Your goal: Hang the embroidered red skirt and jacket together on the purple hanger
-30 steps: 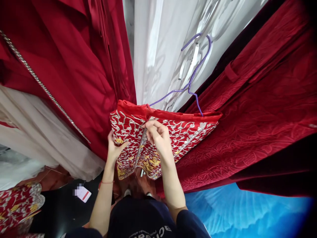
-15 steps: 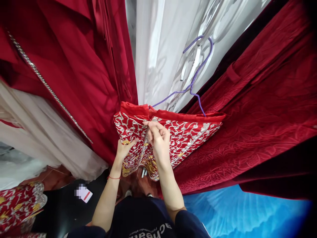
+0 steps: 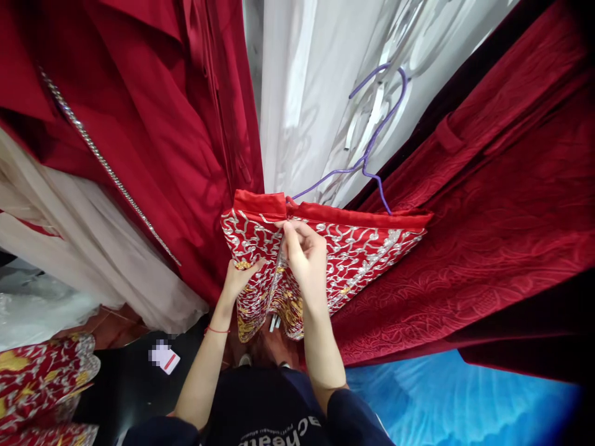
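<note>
A red skirt (image 3: 367, 254) with silver and gold embroidery and a plain red waistband hangs on a purple wire hanger (image 3: 367, 162). My left hand (image 3: 239, 279) grips the skirt's left part, thumb across the front and the other fingers hidden behind the cloth. Just under the waistband, at the top of the front opening, my right hand (image 3: 304, 248) is closed in a pinch on the skirt's edge. Whether a small fastener sits between those fingertips, I cannot tell. The hanger's hook is over a white scrolled metal frame (image 3: 379, 99).
Dark red cloth (image 3: 153, 111) with a beaded trim hangs to the left, and a patterned red garment (image 3: 502, 210) to the right. Blue fabric (image 3: 455, 396) lies low right. A black surface (image 3: 130, 378) bears a white card (image 3: 168, 360), near another embroidered red piece (image 3: 41, 384).
The view has shifted slightly, so everything sits a little farther right. My right hand's fingers have drawn closer together at the opening; my left hand keeps its grip.
</note>
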Demonstrator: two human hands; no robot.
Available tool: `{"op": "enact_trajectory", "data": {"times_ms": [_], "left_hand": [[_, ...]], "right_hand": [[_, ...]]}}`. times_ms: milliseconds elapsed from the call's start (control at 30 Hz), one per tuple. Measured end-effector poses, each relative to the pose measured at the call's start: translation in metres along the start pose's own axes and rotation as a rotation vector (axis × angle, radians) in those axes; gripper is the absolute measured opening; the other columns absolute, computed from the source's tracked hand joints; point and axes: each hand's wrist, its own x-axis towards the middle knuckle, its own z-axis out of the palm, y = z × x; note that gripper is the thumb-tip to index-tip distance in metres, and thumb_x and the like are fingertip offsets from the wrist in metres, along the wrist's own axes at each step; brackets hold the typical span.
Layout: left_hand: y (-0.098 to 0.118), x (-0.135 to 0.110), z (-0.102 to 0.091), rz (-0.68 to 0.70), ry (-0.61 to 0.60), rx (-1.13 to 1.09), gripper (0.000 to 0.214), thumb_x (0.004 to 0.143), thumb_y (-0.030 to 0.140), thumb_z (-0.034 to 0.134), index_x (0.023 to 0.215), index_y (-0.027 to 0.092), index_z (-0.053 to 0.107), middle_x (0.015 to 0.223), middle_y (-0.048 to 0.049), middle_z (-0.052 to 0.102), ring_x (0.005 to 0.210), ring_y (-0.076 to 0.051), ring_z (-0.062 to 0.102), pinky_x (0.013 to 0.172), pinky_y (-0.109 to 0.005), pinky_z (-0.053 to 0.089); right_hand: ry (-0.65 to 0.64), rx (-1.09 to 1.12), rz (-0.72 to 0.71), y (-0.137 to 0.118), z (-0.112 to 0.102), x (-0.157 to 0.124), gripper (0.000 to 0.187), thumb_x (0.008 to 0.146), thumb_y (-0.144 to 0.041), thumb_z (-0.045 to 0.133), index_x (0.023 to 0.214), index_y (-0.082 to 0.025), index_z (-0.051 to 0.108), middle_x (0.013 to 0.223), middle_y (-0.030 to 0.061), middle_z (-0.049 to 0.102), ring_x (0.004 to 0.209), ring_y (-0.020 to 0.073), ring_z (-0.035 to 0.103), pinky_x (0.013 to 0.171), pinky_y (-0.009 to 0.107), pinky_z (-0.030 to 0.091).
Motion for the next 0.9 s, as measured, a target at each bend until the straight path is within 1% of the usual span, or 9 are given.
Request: {"op": "enact_trajectory", "data": {"times_ms": [67, 100, 200, 233, 267, 367, 467, 567, 900], "left_hand": [[0.007, 0.005, -0.017, 0.025, -0.059, -0.037, 0.054, 0.06, 0.038, 0.089, 0.106, 0.015, 0.071, 0.103, -0.0105, 0.078, 0.098, -0.029, 0.074, 0.091, -0.043, 0.059], [0.014, 0.009, -0.026, 0.084, -0.068, -0.061, 0.058, 0.062, 0.039, 0.089, 0.112, 0.017, 0.069, 0.109, -0.0106, 0.076, 0.102, -0.028, 0.073, 0.094, -0.041, 0.058], [0.05, 0.024, -0.041, 0.37, -0.016, -0.094, 0.062, 0.069, 0.04, 0.085, 0.124, 0.022, 0.063, 0.127, -0.0101, 0.068, 0.118, -0.025, 0.065, 0.103, -0.036, 0.051], [0.065, 0.03, -0.041, 0.448, 0.006, -0.078, 0.058, 0.071, 0.041, 0.084, 0.123, 0.022, 0.064, 0.127, -0.0097, 0.068, 0.118, -0.024, 0.065, 0.103, -0.033, 0.051], [0.08, 0.036, -0.037, 0.504, 0.023, -0.047, 0.053, 0.074, 0.042, 0.082, 0.119, 0.021, 0.065, 0.121, -0.0089, 0.07, 0.113, -0.022, 0.066, 0.099, -0.031, 0.052], [0.117, 0.054, -0.018, 0.582, 0.041, 0.087, 0.031, 0.083, 0.047, 0.072, 0.094, 0.018, 0.07, 0.082, -0.0017, 0.069, 0.075, -0.013, 0.064, 0.07, -0.022, 0.051], [0.133, 0.066, -0.003, 0.662, 0.049, 0.163, 0.037, 0.088, 0.051, 0.064, 0.074, 0.017, 0.064, 0.062, 0.0028, 0.052, 0.057, -0.009, 0.046, 0.054, -0.021, 0.039], [0.134, 0.07, 0.0, 0.745, 0.084, 0.172, 0.038, 0.09, 0.054, 0.061, 0.076, 0.018, 0.062, 0.067, 0.002, 0.052, 0.062, -0.011, 0.045, 0.058, -0.023, 0.039], [0.152, 0.067, -0.003, 0.827, 0.143, 0.293, 0.049, 0.099, 0.053, 0.044, 0.063, 0.022, 0.033, 0.057, 0.0044, 0.029, 0.052, -0.011, 0.029, 0.052, -0.03, 0.024]], "right_hand": [[0.032, -0.253, -0.089, -0.005, -0.033, -0.004, 0.031, 0.094, -0.045, 0.057, 0.083, -0.02, 0.072, 0.056, -0.0036, 0.049, 0.05, 0.0096, 0.042, 0.05, 0.026, 0.032], [0.128, -0.34, -0.164, -0.007, -0.056, -0.004, 0.031, 0.093, -0.044, 0.058, 0.08, -0.02, 0.071, 0.06, -0.0017, 0.054, 0.054, 0.0107, 0.047, 0.053, 0.026, 0.036], [0.716, -0.556, -0.548, -0.005, -0.145, 0.006, 0.033, 0.094, -0.047, 0.053, 0.082, -0.019, 0.067, 0.077, 0.0046, 0.063, 0.069, 0.0161, 0.058, 0.068, 0.032, 0.045], [0.819, -0.685, -0.605, -0.002, -0.175, 0.013, 0.033, 0.093, -0.049, 0.054, 0.089, -0.018, 0.067, 0.086, 0.0081, 0.065, 0.076, 0.0188, 0.06, 0.071, 0.035, 0.046], [0.836, -0.822, -0.639, 0.001, -0.201, 0.02, 0.036, 0.089, -0.051, 0.057, 0.096, -0.017, 0.066, 0.096, 0.0122, 0.065, 0.085, 0.022, 0.06, 0.074, 0.036, 0.046], [0.604, -1.064, -0.547, 0.008, -0.248, 0.036, 0.043, 0.085, -0.055, 0.062, 0.107, -0.017, 0.065, 0.104, 0.0166, 0.067, 0.099, 0.0268, 0.06, 0.087, 0.041, 0.044], [0.373, -0.959, -0.361, 0.01, -0.255, 0.036, 0.033, 0.091, -0.049, 0.058, 0.101, -0.019, 0.067, 0.092, 0.0124, 0.07, 0.083, 0.0216, 0.061, 0.079, 0.036, 0.045], [0.317, -0.825, -0.349, 0.012, -0.249, 0.032, 0.033, 0.09, -0.05, 0.059, 0.075, -0.021, 0.062, 0.074, 0.0048, 0.062, 0.069, 0.017, 0.054, 0.067, 0.032, 0.042], [0.844, -1.155, -0.787, 0.007, -0.217, 0.05, 0.037, 0.101, -0.038, 0.047, 0.073, -0.019, 0.062, 0.085, 0.0097, 0.062, 0.086, 0.0231, 0.055, 0.082, 0.042, 0.043]]}}
